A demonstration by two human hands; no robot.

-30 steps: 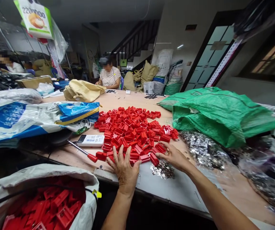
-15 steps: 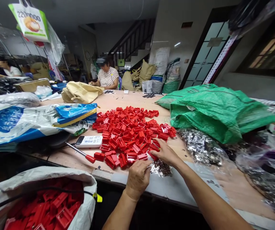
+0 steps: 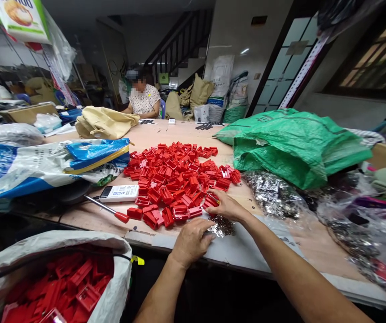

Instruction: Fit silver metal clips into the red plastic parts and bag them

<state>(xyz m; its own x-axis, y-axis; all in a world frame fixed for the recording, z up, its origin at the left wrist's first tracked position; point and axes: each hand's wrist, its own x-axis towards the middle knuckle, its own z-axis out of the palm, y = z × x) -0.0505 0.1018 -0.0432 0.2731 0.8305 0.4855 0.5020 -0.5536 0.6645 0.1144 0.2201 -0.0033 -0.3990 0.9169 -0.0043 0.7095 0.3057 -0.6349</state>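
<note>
Leftmost, a white sack point(image 3: 120, 278) of loose red parts point(image 3: 54, 287) stands beside the desk point(image 3: 152, 134), on which a red-handled tool point(image 3: 110, 210) and a white device point(image 3: 122, 193) lie just left of a broad heap of red pieces point(image 3: 176, 175). Below the heap, the left hand point(image 3: 193, 240) is half curled, thumb and forefinger slightly parted at a small metal pile point(image 3: 223, 228), while the right hand point(image 3: 225, 205) bends its fingers over the heap's near right edge; whether either grips anything cannot be told. Farther right, a clear bag of metal parts point(image 3: 274, 195) lies before a crumpled green sack point(image 3: 297, 146).
</note>
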